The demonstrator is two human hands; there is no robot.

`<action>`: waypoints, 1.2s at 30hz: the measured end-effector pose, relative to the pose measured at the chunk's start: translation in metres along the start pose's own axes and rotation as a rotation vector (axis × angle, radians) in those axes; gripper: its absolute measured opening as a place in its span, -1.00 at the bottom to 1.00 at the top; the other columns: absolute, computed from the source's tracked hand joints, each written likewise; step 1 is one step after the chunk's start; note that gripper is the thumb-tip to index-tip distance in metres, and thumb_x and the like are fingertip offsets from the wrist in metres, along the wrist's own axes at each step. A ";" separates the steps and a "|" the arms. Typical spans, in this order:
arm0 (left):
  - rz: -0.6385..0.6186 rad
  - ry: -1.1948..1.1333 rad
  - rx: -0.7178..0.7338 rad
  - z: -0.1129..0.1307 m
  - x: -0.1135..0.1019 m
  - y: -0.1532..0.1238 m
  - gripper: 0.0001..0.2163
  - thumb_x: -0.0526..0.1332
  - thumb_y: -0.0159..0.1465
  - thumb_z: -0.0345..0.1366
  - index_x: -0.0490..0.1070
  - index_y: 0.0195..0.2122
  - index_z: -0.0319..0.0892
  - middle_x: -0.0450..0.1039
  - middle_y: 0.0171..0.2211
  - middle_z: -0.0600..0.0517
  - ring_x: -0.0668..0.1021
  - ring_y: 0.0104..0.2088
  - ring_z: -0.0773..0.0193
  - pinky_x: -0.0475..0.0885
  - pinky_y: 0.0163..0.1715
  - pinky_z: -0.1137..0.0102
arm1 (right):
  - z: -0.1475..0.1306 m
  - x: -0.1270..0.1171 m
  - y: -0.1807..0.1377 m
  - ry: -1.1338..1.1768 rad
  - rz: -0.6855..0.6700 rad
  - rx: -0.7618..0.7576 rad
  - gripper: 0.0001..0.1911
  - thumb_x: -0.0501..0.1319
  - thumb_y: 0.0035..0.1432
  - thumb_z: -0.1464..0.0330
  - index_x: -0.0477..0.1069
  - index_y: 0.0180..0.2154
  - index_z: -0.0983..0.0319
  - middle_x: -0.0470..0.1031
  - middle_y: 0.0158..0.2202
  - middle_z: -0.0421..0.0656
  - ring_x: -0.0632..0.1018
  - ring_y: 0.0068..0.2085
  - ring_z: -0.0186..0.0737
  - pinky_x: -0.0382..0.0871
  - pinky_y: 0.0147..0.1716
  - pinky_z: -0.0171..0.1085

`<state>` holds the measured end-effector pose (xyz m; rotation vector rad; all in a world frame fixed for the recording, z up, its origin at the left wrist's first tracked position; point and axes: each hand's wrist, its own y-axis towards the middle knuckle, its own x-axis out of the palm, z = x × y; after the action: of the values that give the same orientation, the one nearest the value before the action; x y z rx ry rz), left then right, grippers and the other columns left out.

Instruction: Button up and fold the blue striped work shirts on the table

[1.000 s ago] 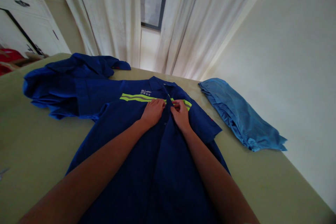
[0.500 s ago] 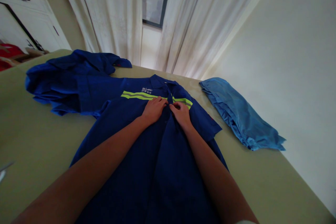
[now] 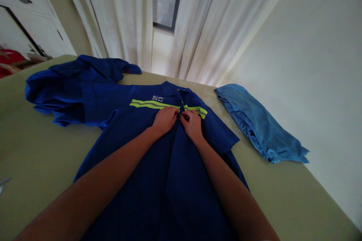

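Note:
A dark blue short-sleeved work shirt (image 3: 135,180) lies front up on the table, its collar toward the window. It has a yellow-green and grey reflective band (image 3: 149,104) across the chest and a white printed logo (image 3: 157,98). My left hand (image 3: 166,120) is closed on the shirt's front edge just below the band. Close beside it, my right hand (image 3: 192,125) pinches the other side of the front opening, thumb and index finger together. The fingertips of both hands nearly meet at the placket; any button between them is too small to make out.
Crumpled dark blue clothing (image 3: 70,90) lies at the left on the pale green table (image 3: 42,158). A folded light blue garment (image 3: 260,124) rests at the right near the wall. Behind stand curtains (image 3: 118,15) and a white cabinet (image 3: 36,19). A blurred thin object (image 3: 4,182) is at the left edge.
My right hand has shifted slightly left, closer to my left hand, and its fingers have curled more at the placket. The garments lie almost as before.

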<state>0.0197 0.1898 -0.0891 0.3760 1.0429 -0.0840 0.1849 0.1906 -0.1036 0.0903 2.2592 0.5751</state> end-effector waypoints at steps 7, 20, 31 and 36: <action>0.000 -0.093 -0.168 0.008 0.001 -0.001 -0.83 0.17 0.37 -0.35 0.54 -0.09 -0.10 0.63 -0.10 -0.03 0.61 -0.07 0.08 0.45 -0.04 0.27 | -0.003 0.002 -0.001 -0.027 0.024 -0.046 -0.87 0.24 0.20 0.40 0.57 -0.24 0.23 0.50 -0.29 -0.12 0.49 -0.32 -0.17 0.38 -0.24 -0.23; 0.074 -0.279 -0.086 -0.002 0.008 0.001 -0.83 0.28 0.26 -0.47 0.53 -0.15 -0.11 0.64 -0.15 0.01 0.61 -0.15 0.13 0.45 -0.05 0.30 | -0.008 0.004 -0.004 -0.162 0.018 -0.026 -0.83 0.20 0.26 0.41 0.57 -0.18 0.21 0.54 -0.20 -0.09 0.53 -0.23 -0.11 0.38 -0.19 -0.20; 0.108 -0.242 -0.042 0.000 0.008 -0.001 -0.75 0.22 0.29 -0.47 0.52 -0.03 -0.10 0.61 -0.15 -0.01 0.61 -0.10 0.12 0.46 -0.01 0.28 | -0.007 0.003 -0.002 -0.116 -0.013 -0.032 -0.84 0.23 0.21 0.39 0.60 -0.24 0.21 0.57 -0.33 -0.14 0.54 -0.34 -0.18 0.35 -0.27 -0.26; 0.099 -0.296 -0.099 -0.002 0.007 0.001 -0.74 0.25 0.29 -0.43 0.54 -0.01 -0.11 0.64 -0.19 0.00 0.62 -0.16 0.15 0.47 -0.07 0.31 | -0.006 0.000 -0.001 0.069 -0.029 -0.026 -0.74 0.12 0.32 0.33 0.60 -0.23 0.19 0.63 -0.34 -0.17 0.59 -0.34 -0.20 0.36 -0.28 -0.28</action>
<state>0.0222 0.1919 -0.0961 0.3136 0.7323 0.0017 0.1810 0.1878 -0.1006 0.0246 2.3150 0.6001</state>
